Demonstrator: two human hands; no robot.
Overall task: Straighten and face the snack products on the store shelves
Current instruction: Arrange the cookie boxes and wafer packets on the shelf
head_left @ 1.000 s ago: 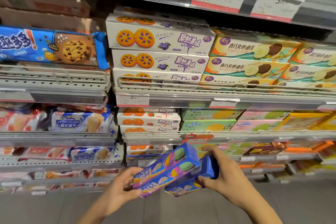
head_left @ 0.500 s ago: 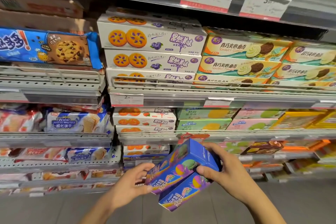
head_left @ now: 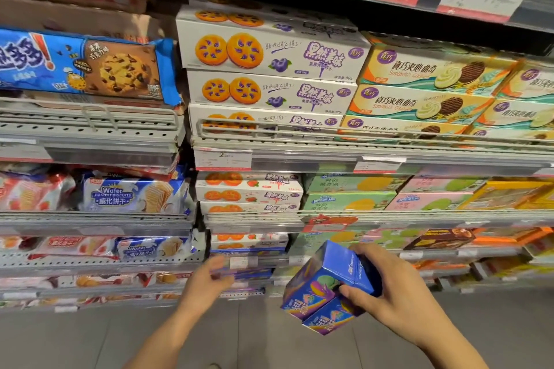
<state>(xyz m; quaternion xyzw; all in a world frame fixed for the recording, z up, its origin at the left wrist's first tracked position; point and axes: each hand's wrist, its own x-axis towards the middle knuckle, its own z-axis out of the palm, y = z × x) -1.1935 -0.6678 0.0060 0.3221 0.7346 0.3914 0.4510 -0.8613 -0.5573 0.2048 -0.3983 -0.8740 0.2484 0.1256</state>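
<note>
single head-worn view, close, facing the snack shelves (head_left: 371,156), angled slightly down over both hands

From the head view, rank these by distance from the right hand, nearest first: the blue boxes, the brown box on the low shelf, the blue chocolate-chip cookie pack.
1. Blue boxes: in the right hand's grip.
2. Brown box: low shelf, just above and right of the hand.
3. Blue chocolate-chip cookie pack: upper shelf, far left.

Grey tiled floor (head_left: 269,338), metal shelving (head_left: 90,132)
</note>
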